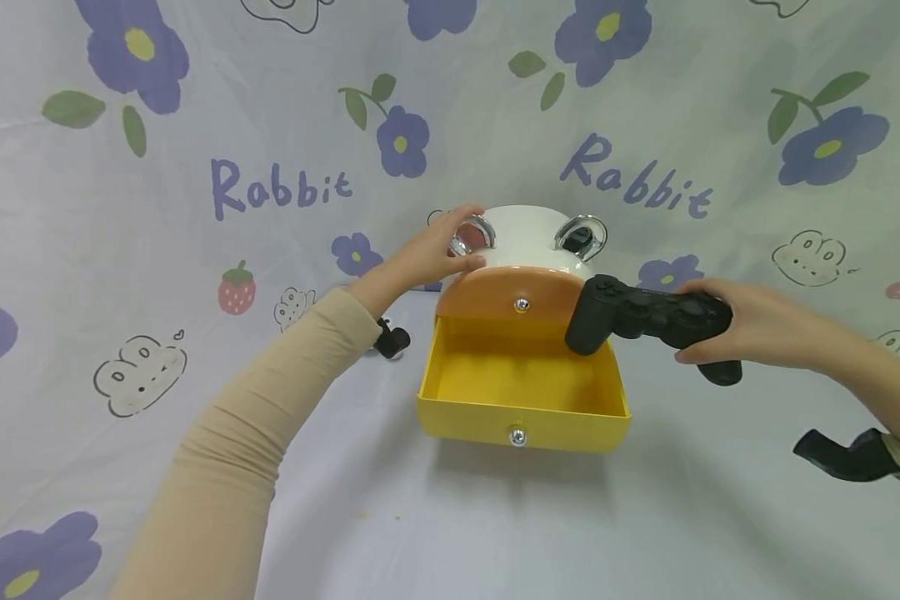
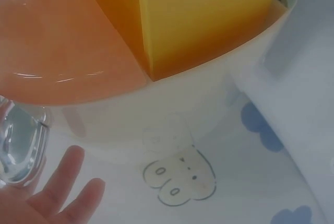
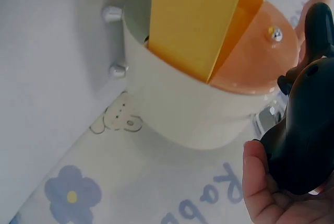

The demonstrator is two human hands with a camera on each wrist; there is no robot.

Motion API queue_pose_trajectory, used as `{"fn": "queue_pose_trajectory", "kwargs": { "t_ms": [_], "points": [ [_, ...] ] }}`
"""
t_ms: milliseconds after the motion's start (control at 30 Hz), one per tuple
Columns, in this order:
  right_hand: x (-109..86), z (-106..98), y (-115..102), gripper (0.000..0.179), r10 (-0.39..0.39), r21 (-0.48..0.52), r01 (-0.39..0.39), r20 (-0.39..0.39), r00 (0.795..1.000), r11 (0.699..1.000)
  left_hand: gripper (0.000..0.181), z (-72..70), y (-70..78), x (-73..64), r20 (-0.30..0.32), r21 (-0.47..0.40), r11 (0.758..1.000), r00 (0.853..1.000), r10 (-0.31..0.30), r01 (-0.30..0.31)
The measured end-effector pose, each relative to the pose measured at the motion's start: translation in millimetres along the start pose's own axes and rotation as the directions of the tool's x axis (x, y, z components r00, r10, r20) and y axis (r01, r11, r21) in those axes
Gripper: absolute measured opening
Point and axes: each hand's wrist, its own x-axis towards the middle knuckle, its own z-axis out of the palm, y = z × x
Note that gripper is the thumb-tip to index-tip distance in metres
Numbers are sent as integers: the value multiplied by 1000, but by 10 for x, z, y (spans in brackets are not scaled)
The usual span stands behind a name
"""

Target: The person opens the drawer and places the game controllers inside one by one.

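Note:
A small white chest with an orange upper front (image 1: 457,296) stands on the white cloth. Its lower yellow drawer (image 1: 570,423) is pulled out, and I see nothing inside it. At the chest's left chrome ring (image 1: 487,229), my left hand (image 1: 446,246) rests with the thumb below and fingers above. The left wrist view shows fingers (image 2: 62,182) of that hand spread and fairly straight beside the ring. My right hand (image 1: 757,325) grips a black game controller (image 1: 645,312) by its right end. The controller's other end overlaps the drawer's right rear corner in the head view.
A matching chrome ring (image 1: 592,237) sticks up on the chest's right side. Round silver knobs (image 1: 518,437) are on the fronts. Behind the left forearm lies a small black object (image 1: 393,340), partly hidden. A patterned cloth (image 1: 270,108) hangs behind.

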Motion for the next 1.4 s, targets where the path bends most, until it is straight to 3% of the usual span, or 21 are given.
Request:
{"fn": "queue_pose_trajectory", "kwargs": {
  "t_ms": [567, 800, 1400],
  "points": [
    [114, 80, -493, 71, -134, 39, 133, 14, 991, 990, 76, -17, 31, -3, 6, 2, 1000, 1000, -15, 15],
    [233, 144, -627, 69, -218, 101, 216, 12, 976, 971, 76, -14, 26, -11, 4, 0, 1000, 1000, -10, 10],
    [433, 402, -837, 62, -236, 135, 229, 37, 971, 964, 76, 13, -3, 0, -14, 17, 1000, 1000, 0, 1]
  ]
}}
